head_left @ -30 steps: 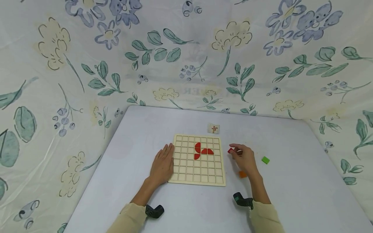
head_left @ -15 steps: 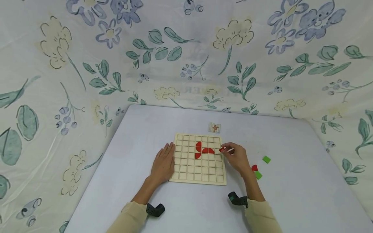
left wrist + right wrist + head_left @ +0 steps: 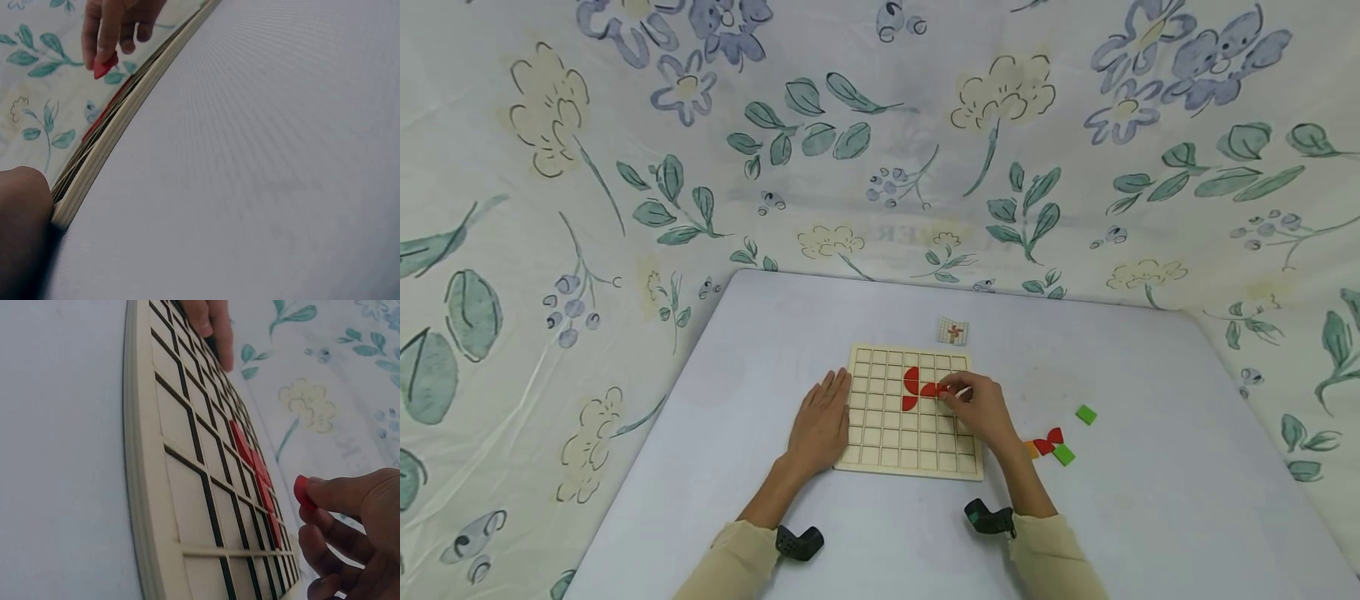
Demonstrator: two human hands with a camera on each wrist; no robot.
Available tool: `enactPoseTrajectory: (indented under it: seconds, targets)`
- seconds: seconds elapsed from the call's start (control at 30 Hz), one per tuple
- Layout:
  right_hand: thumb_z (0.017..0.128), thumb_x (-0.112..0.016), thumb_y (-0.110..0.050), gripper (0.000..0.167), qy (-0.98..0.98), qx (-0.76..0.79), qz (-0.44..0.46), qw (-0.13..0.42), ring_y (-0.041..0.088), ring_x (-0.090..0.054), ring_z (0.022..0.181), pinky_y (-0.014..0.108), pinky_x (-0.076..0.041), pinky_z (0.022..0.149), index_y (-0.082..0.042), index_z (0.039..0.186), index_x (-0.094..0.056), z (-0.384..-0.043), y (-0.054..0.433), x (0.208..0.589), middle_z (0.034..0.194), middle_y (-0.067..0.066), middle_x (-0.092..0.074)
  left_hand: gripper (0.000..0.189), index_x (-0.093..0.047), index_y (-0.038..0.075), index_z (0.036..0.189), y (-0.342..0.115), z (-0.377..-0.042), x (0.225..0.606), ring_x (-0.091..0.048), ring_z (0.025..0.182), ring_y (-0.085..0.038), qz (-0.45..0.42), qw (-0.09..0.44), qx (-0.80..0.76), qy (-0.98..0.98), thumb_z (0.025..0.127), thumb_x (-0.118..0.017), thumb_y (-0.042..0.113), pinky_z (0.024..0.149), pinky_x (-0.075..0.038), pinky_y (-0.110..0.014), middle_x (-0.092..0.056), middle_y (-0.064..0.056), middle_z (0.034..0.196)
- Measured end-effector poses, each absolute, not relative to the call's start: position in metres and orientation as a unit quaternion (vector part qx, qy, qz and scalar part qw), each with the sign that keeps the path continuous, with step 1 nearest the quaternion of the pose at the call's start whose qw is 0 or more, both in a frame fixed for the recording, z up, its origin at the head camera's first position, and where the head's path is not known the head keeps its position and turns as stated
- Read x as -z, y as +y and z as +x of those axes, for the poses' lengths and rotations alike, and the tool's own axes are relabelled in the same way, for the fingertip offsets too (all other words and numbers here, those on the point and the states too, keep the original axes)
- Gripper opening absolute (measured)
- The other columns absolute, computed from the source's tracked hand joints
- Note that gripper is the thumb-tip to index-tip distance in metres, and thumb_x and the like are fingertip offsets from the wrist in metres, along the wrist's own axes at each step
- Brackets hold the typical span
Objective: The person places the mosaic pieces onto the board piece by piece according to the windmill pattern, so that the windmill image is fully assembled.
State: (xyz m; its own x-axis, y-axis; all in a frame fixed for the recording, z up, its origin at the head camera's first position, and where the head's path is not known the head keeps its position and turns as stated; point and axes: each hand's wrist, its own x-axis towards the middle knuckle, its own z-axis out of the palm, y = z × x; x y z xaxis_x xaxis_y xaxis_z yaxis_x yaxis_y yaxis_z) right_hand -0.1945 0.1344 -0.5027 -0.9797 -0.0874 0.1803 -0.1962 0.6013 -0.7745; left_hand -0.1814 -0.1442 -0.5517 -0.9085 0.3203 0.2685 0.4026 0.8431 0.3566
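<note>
A wooden grid board [image 3: 880, 454] lies on the white table. My left hand [image 3: 820, 423] rests along its left edge, fingers straight. Over the right part of the grid, my right hand [image 3: 979, 410] pinches a small red tile [image 3: 304, 492] between thumb and fingertips; the right wrist view shows it raised above the board. Red quarter-round tiles sit in cells near the middle: an upper pair [image 3: 912, 381], one below [image 3: 909, 403], and a row [image 3: 928, 389] partly covered by the right fingers.
Behind the board lies a small card [image 3: 953, 332] with a red pinwheel pattern on a grid. Right of the board are loose tiles: a green one [image 3: 1086, 414], another green one [image 3: 1063, 454], two red ones [image 3: 1056, 435] and an orange one [image 3: 1032, 450]. A floral cloth [image 3: 880, 167] hangs behind the table.
My right hand has moved left from beside the board to over the grid, carrying the red tile. Loose tiles formerly behind that hand and forearm now show. The left hand stays put.
</note>
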Motion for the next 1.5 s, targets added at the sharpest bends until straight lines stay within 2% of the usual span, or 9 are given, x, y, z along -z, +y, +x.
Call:
enactPoseTrajectory:
  seconds: [0.4,0.7,0.9,1.17,1.33,1.5]
  targets:
    - [0.086,-0.076,-0.006,0.013,-0.885,-0.45,0.104,0.061,0.017,-0.055,0.069,0.031,-0.048,0.062,-0.006,0.098,-0.074,-0.196,0.106,0.501,0.081,-0.002,-0.065,0.051,-0.03,-0.006,0.15,-0.144,-0.181,0.552,-0.02,0.146,-0.032,-0.191,0.11,0.203,-0.954,0.104,-0.039,0.013,0.117,-0.015,-0.048,-0.028,-0.018,0.156]
    - [0.085,-0.077,-0.006,0.011,-0.883,-0.449,0.118,0.067,0.013,-0.062,0.072,0.03,-0.053,0.065,-0.005,0.097,-0.075,-0.198,0.087,0.505,0.087,0.002,-0.07,0.051,-0.031,-0.006,0.15,-0.144,-0.18,0.55,-0.021,0.146,-0.033,-0.19,0.106,0.211,-0.953,0.104,-0.038,0.014,0.117,-0.015,-0.048,-0.029,-0.019,0.156]
    - [0.087,-0.075,-0.005,0.008,-0.887,-0.442,0.118,0.062,0.013,-0.064,0.072,0.029,-0.053,0.064,-0.004,0.095,-0.076,-0.197,0.073,0.505,0.085,0.004,-0.072,0.051,-0.029,-0.005,0.151,-0.144,-0.18,0.55,-0.019,0.147,-0.032,-0.188,0.097,0.208,-0.955,0.104,-0.037,0.014,0.118,-0.013,-0.047,-0.027,-0.018,0.157]
    - [0.086,-0.076,-0.005,0.004,-0.896,-0.423,0.115,0.07,0.013,-0.058,0.066,0.028,-0.049,0.059,-0.003,0.09,-0.076,-0.197,0.063,0.507,0.077,0.002,-0.069,0.051,-0.029,-0.005,0.151,-0.144,-0.181,0.55,-0.019,0.147,-0.031,-0.188,0.097,0.206,-0.955,0.104,-0.037,0.015,0.118,-0.014,-0.046,-0.027,-0.017,0.157]
    - [0.087,-0.076,-0.009,0.005,-0.91,-0.396,0.103,0.066,0.013,-0.062,0.072,0.029,-0.052,0.065,-0.005,0.091,-0.076,-0.196,0.06,0.509,0.081,0.002,-0.07,0.052,-0.028,-0.004,0.151,-0.144,-0.181,0.55,-0.018,0.147,-0.031,-0.188,0.094,0.202,-0.957,0.105,-0.037,0.016,0.118,-0.013,-0.046,-0.026,-0.017,0.157]
    - [0.084,-0.079,-0.008,0.006,-0.921,-0.357,0.116,0.102,0.019,-0.062,0.08,0.033,-0.052,0.069,-0.005,0.089,-0.077,-0.195,0.058,0.509,0.084,0.005,-0.071,0.052,-0.027,-0.005,0.151,-0.144,-0.181,0.55,-0.018,0.147,-0.031,-0.188,0.093,0.197,-0.958,0.104,-0.037,0.016,0.118,-0.013,-0.046,-0.026,-0.017,0.158]
